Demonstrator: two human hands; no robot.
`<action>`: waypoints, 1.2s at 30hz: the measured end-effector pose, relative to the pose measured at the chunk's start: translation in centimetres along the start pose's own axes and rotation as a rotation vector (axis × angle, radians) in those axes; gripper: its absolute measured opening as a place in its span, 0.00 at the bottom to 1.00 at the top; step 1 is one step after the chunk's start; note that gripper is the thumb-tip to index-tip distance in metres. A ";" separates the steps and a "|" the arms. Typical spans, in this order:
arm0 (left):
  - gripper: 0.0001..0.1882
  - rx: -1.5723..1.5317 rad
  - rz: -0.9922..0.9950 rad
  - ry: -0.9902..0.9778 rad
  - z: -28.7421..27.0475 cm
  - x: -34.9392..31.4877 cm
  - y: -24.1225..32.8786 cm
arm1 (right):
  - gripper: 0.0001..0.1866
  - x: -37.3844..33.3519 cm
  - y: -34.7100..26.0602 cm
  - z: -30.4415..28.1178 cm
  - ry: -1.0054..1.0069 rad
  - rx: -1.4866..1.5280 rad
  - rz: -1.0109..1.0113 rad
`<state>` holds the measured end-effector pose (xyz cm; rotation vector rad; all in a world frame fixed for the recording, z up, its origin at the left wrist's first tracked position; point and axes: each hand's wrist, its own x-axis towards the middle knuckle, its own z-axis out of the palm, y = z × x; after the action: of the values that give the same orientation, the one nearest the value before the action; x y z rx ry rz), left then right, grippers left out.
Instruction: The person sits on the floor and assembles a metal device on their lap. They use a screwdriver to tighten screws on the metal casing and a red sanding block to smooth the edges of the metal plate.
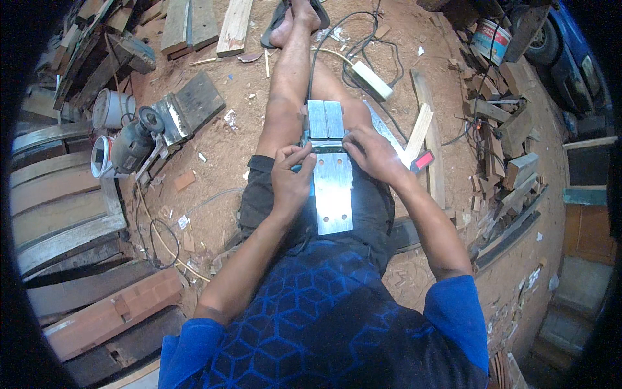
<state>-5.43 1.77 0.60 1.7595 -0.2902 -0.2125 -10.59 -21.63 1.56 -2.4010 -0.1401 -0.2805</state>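
Note:
An electric hand planer (pixel 333 188) lies sole up across my lap, its bright metal sole pierced by several holes. Its shorter front plate (pixel 325 120) carries a groove, and a dark cutter slot runs between the two plates. My left hand (pixel 293 174) has its fingers curled at the left end of that slot, with thumb and fingers close together. From the other side, my right hand (pixel 369 150) bends its fingertips onto the slot's right end. Whether a small part sits between the fingertips is too fine to make out.
A power tool with a round disc (pixel 151 119) stands left beside white buckets (pixel 111 109). Ahead lies a white power strip (pixel 372 81) among tangled cables. A red-and-black object (pixel 422 161) rests by wood strips on my right. Timber (pixel 71 207) and offcuts (pixel 512 129) line both sides.

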 end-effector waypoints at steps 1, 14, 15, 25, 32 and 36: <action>0.16 0.011 0.010 0.006 0.0 0.0 -0.1 | 0.07 0.0 0.0 -0.1 -0.002 -0.011 -0.004; 0.11 0.219 -0.025 -0.009 -1.2 2.6 0.5 | 0.07 -0.5 -1.7 0.3 0.154 0.083 0.038; 0.11 0.253 0.041 0.006 -1.0 2.4 0.7 | 0.08 -0.4 -1.8 0.1 0.114 0.022 -0.003; 0.09 0.282 0.180 0.107 -0.4 1.1 0.7 | 0.08 4.1 -2.5 -1.8 -0.318 -0.115 -0.206; 0.09 0.230 0.137 0.153 -1.7 0.8 -0.5 | 0.07 7.2 -4.1 -1.5 -0.378 -0.254 -0.470; 0.11 0.185 0.117 0.174 -2.2 0.6 -1.2 | 0.09 8.5 -5.7 -1.4 -0.556 -0.392 -0.369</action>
<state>-4.10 3.84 -0.08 1.9234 -0.2930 0.0536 -3.57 -18.12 8.23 -2.7740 -0.8564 0.2271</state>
